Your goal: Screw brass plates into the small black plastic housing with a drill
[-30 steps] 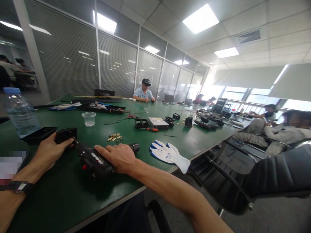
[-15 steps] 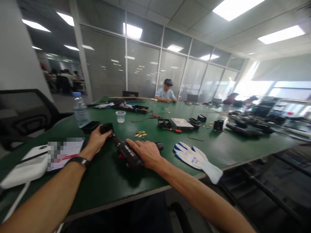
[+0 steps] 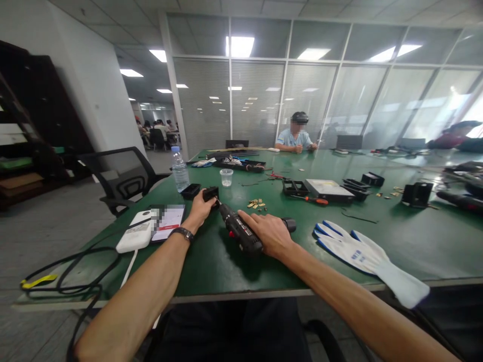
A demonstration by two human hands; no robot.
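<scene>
Your right hand lies over the body of the electric screwdriver, fingers curled down around it in a full grip. The tool lies low and tilted on the green bench, its bit end toward the small black part. Your left hand pins that part against the bench, fingers wrapped over its near side; the bit tip appears to meet the part just beside them, though the contact point is too small to see clearly.

Nearby: loose brass pieces just past the tool, a clear plastic cup and a water bottle further back, a white glove pair to your right, a phone and a white device to your left.

Risks as I read them:
- The bit sits close to your left fingers. If it skips off the screw head, it could jab them.
- The tool runs at a shallow angle, not square to the part. That likely invites cam-out and a chewed screw.
- The part is held by hand alone; torque could spin it out of your grip.
- The brass pieces lie near the tool's path; a sweep of your wrist could scatter them.
</scene>
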